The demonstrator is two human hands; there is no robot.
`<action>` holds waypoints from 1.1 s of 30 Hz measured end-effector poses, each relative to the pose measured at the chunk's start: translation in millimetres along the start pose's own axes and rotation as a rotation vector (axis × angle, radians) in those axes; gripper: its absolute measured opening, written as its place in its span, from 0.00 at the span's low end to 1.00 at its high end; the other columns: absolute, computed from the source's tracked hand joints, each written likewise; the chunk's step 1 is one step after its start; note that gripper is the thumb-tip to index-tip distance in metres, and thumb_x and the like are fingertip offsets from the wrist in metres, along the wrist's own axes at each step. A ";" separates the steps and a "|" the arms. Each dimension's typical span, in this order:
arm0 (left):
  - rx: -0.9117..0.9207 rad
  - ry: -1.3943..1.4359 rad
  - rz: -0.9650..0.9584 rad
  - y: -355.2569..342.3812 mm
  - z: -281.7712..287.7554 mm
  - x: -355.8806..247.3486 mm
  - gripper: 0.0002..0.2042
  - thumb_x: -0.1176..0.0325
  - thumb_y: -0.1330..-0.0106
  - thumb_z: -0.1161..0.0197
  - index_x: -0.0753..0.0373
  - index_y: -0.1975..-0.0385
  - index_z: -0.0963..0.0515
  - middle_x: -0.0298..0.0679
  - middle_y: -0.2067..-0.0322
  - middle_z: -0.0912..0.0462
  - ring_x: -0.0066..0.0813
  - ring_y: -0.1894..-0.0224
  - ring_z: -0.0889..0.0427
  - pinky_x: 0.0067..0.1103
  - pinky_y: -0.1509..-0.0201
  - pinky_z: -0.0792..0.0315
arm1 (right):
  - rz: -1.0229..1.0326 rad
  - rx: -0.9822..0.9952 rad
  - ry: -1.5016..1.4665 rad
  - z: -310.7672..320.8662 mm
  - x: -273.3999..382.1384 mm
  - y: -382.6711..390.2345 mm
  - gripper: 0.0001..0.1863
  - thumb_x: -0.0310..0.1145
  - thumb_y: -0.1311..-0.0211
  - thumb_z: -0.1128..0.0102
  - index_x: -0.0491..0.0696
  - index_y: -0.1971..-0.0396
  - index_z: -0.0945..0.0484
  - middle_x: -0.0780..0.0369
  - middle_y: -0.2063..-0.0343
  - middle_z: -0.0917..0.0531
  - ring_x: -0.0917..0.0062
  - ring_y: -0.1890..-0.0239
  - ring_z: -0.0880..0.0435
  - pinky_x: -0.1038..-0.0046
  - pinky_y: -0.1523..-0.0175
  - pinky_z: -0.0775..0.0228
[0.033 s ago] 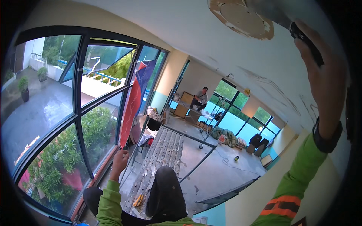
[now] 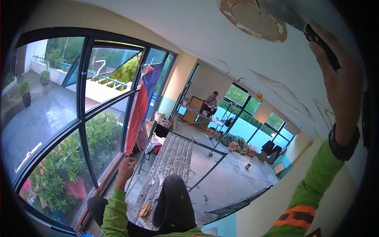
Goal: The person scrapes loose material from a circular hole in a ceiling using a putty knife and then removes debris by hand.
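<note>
My right hand [image 2: 337,75] is raised at the upper right, closed on the black handle [image 2: 321,43] of a putty knife. Its wide metal blade [image 2: 284,14] lies at the ceiling beside a round, tan patched area [image 2: 248,19] with rough edges. Low on the left side, my left hand [image 2: 125,168] has its fingers curled around a small dark thing at the bottom tip of a hanging red and blue cloth [image 2: 138,106], too small to name. My dark-clad knee [image 2: 173,193] rests on a perforated metal scaffold plank [image 2: 166,154], beside a yellow-handled tool [image 2: 145,209].
Scaffold rails [image 2: 203,144] surround the plank. Black-framed windows [image 2: 81,98] run along the left. At the back, a person [image 2: 209,102] sits high up near another scaffold [image 2: 221,126]. Green sacks [image 2: 233,142], a cable [image 2: 241,172] and a small can [image 2: 248,166] lie on the floor [image 2: 225,181].
</note>
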State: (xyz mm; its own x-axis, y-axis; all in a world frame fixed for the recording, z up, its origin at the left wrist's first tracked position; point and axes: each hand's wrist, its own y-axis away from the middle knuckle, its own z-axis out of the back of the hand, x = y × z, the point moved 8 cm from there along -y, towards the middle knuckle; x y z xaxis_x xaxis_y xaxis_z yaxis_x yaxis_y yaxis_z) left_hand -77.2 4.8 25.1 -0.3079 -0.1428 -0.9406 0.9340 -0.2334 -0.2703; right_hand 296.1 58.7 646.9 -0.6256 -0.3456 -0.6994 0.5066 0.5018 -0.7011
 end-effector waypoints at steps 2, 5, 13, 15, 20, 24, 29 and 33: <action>-0.036 -0.030 -0.041 2.1 1.2 -3.9 0.10 0.69 0.40 0.43 0.69 0.65 0.23 0.51 0.63 0.20 0.44 0.60 0.20 0.30 0.55 0.26 | 0.175 -0.177 -0.093 18.3 11.9 3.6 0.17 0.37 0.37 0.45 0.55 0.47 0.25 0.60 0.56 0.18 0.73 0.58 0.17 0.75 0.52 0.28; -0.051 -0.007 -0.065 -4.9 3.7 -7.1 0.10 0.68 0.40 0.43 0.69 0.65 0.23 0.50 0.64 0.20 0.44 0.60 0.19 0.31 0.56 0.26 | 0.080 -0.113 -0.112 9.9 12.7 -8.4 0.18 0.37 0.37 0.45 0.53 0.47 0.25 0.60 0.56 0.18 0.73 0.58 0.17 0.75 0.52 0.28; -0.051 -0.072 -0.089 -1.3 5.3 -2.8 0.11 0.67 0.40 0.43 0.69 0.66 0.23 0.50 0.64 0.20 0.44 0.61 0.19 0.31 0.57 0.26 | 0.103 -0.084 -0.053 12.7 24.0 -11.4 0.18 0.37 0.37 0.44 0.51 0.48 0.25 0.60 0.54 0.19 0.72 0.57 0.18 0.76 0.50 0.30; -0.068 -0.062 -0.119 -1.4 7.2 -6.4 0.11 0.67 0.40 0.43 0.69 0.66 0.23 0.50 0.65 0.20 0.44 0.61 0.19 0.30 0.57 0.26 | 0.077 -0.076 -0.082 11.3 17.6 -12.5 0.18 0.37 0.37 0.44 0.51 0.48 0.25 0.60 0.54 0.19 0.71 0.56 0.18 0.76 0.50 0.30; -0.030 -0.066 -0.054 0.3 7.3 -9.1 0.10 0.68 0.41 0.43 0.69 0.66 0.23 0.50 0.65 0.20 0.44 0.62 0.19 0.30 0.57 0.26 | 0.056 -0.063 -0.147 5.3 18.6 -11.4 0.17 0.36 0.37 0.44 0.53 0.49 0.25 0.60 0.54 0.19 0.71 0.56 0.19 0.76 0.49 0.30; -0.067 -0.031 -0.101 -8.2 0.3 -14.4 0.10 0.69 0.41 0.43 0.69 0.65 0.23 0.51 0.65 0.20 0.45 0.62 0.19 0.30 0.57 0.25 | 0.151 -0.226 -0.301 37.1 22.9 -16.4 0.17 0.36 0.38 0.44 0.54 0.49 0.24 0.59 0.56 0.19 0.69 0.58 0.18 0.75 0.51 0.29; -0.102 -0.103 -0.155 -0.3 16.6 -5.4 0.09 0.70 0.41 0.44 0.70 0.65 0.23 0.50 0.64 0.20 0.45 0.62 0.19 0.29 0.58 0.25 | 0.073 -0.070 -0.187 -4.0 47.9 -30.0 0.17 0.31 0.40 0.42 0.51 0.50 0.24 0.53 0.59 0.19 0.63 0.59 0.18 0.72 0.54 0.29; -0.091 -0.031 -0.139 -0.3 13.4 -26.5 0.09 0.70 0.40 0.44 0.69 0.65 0.23 0.49 0.64 0.20 0.44 0.62 0.19 0.30 0.58 0.25 | 0.007 -0.149 -0.250 20.6 36.9 -4.5 0.17 0.32 0.39 0.43 0.52 0.49 0.24 0.56 0.58 0.19 0.68 0.59 0.17 0.73 0.55 0.28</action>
State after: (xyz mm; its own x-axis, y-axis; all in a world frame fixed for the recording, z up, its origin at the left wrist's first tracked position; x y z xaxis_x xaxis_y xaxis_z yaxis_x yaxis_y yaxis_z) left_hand -71.8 -4.2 52.9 -0.4397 -0.1452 -0.8863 0.8941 -0.1649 -0.4165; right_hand 282.9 27.3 621.3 -0.4468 -0.5172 -0.7300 0.4060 0.6099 -0.6806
